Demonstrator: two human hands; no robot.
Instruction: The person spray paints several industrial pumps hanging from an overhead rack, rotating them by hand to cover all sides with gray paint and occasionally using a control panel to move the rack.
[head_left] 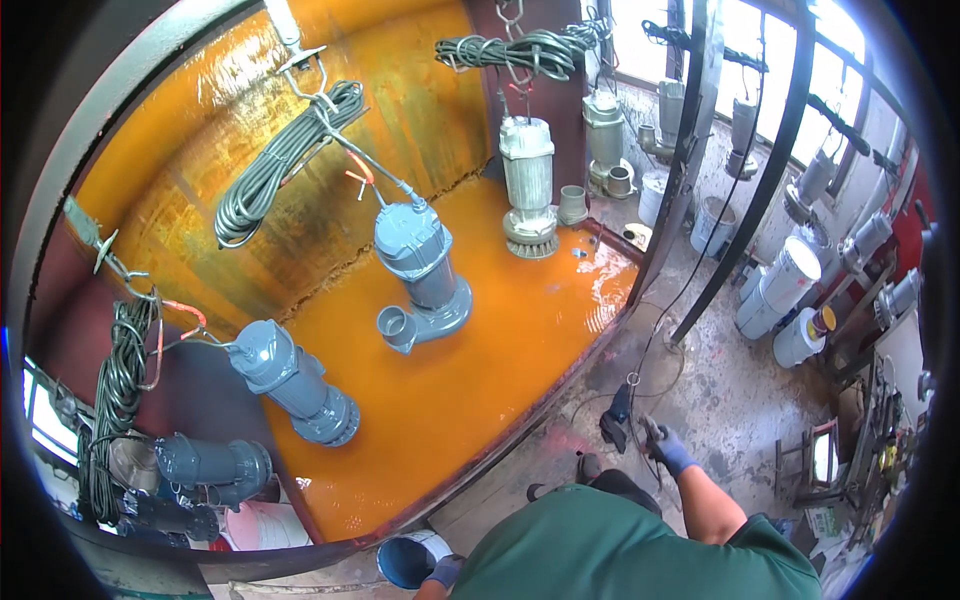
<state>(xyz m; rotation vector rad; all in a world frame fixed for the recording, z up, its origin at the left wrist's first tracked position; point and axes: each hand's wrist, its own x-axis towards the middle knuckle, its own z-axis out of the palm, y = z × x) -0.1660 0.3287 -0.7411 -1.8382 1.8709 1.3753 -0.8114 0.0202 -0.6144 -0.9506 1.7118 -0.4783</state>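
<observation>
In a grey-blue glove, my left hand [447,570] is at the rim of a bucket [428,542] with a dark blue inside, its fingers partly hidden. My right hand [668,446], also gloved, is closed around a thin dark hose [641,432]. Just left of it, a dark spray gun [616,414] hangs above the concrete floor. In front of me, freshly shiny blue-grey submersible pumps hang by their cables: one upright in the middle [424,262], another tilted at the left [290,378]. Neither hand touches them.
An orange, wet-looking basin [470,400] with a raised edge lies ahead. A pale unpainted-looking pump [528,180] hangs at its far end. More pumps hang along the right, behind dark metal posts [750,190]. White buckets [790,275] stand on the floor [720,380]; a cluttered rack [880,450] stands at right.
</observation>
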